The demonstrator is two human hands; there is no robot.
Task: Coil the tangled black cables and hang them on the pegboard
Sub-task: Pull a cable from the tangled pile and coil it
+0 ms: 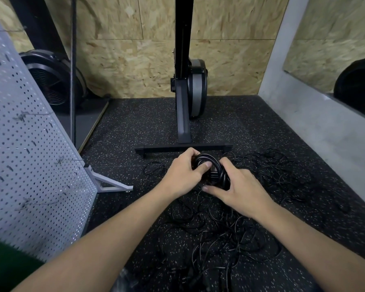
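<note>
Tangle of loose black cables [219, 228] lies nearest, spread over the rubber floor [135, 123]. Just past it, both hands grasp one coiled cable [213, 165]: the left hand [183, 175] curls round the loop's left side, and the right hand [238, 190] wraps the lower right. The loop stands roughly upright between them. Rowing machine base [183, 148] is behind. The pegboard [30, 144] is to the left, so the left hand is nearer for the hang.

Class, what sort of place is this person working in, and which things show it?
Probably a gym's storage corner: speckled rubber floor, an exercise machine stood upright against the chipboard wall, and another fan-wheel machine at the left.
</note>
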